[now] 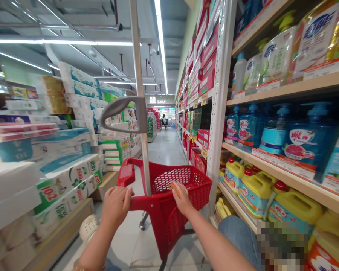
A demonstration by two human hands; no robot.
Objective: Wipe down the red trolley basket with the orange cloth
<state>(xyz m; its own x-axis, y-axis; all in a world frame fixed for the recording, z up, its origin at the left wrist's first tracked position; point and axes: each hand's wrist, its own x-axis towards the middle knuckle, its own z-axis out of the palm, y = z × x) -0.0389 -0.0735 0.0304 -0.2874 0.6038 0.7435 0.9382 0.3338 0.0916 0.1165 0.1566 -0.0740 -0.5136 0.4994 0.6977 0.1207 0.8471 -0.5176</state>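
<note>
A red plastic shopping cart (pixel 169 222) with a perforated basket stands in front of me in the aisle. My left hand (pixel 117 203) is closed over the cart's red frame, at the left of the basket. At the basket's near rim my right hand (pixel 181 197) has its fingers curled round a small orange-brown curved object (pixel 175 188); its kind is not clear. Up from the cart rises a metal pole (pixel 144 158) bearing a grey loop handle (pixel 122 114). The visible part of the basket's inside shows only its red walls.
On the right, shelves hold blue pump bottles (pixel 301 139), white pump bottles (pixel 278 56) and yellow jugs (pixel 254 194). Stacked paper packs (pixel 70 188) line the left side. A tiled aisle (pixel 162 146) runs ahead, with a distant person (pixel 164 120). My knee (pixel 237 241) is beside the right shelf.
</note>
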